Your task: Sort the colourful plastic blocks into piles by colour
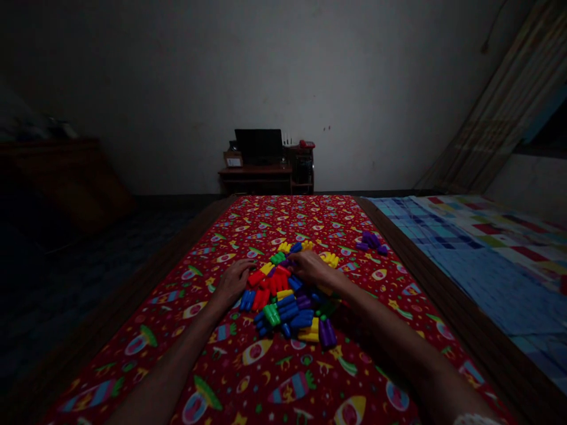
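Observation:
A heap of coloured plastic building blocks (287,295), red, blue, green, yellow and purple, lies on a red patterned cloth (274,378). My left hand (231,283) rests at the heap's left edge with its fingers curled against red and blue blocks. My right hand (312,268) lies over the far right part of the heap, fingers bent down onto the blocks. Whether either hand grips a block is hidden in the dim light. A few purple blocks (371,241) lie apart to the far right, and yellow ones (330,258) sit just beyond my right hand.
The cloth covers a long wooden-edged surface (447,301). A checked blue and multicoloured mattress (487,254) lies to the right. A low wooden desk with a dark monitor (259,146) stands against the far wall. The left side is dark floor.

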{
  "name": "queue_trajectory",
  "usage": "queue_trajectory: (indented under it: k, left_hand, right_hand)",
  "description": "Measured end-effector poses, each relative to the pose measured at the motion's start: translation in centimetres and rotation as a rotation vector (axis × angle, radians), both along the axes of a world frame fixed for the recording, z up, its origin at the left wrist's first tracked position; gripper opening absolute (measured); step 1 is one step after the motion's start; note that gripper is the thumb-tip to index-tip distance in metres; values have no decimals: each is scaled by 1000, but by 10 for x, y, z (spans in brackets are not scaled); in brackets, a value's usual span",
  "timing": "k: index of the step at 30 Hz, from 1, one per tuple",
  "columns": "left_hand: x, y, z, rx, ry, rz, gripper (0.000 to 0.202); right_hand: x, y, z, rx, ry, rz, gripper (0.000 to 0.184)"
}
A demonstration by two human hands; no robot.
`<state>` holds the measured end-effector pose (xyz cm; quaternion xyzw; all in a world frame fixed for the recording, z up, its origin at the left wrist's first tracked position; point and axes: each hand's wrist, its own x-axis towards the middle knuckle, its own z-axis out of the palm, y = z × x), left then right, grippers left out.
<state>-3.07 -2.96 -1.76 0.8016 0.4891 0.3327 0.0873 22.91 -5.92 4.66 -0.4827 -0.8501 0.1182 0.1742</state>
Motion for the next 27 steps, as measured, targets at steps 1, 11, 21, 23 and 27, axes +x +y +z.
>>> queue_trajectory:
  k: [1, 11, 21, 23, 27]
  left_hand:
    - [0, 0, 0, -2, 4, -1, 35]
    - [-5, 8, -4, 16, 26, -2, 36]
    - [-5, 9, -5, 39, 24, 9, 37]
    - [-4, 8, -4, 37, 34, 7, 37]
    - [-3, 7, -3, 41, 45, 0, 39]
  right_hand:
    - [3, 0, 0, 15, 31, -12, 19]
    - [118, 20, 8, -1, 513, -303, 28]
    - [203, 1, -11, 78, 120, -1018, 31]
    - [202, -1, -5, 133, 69, -1076, 33]
    - [175, 3, 14, 252, 70, -942, 30]
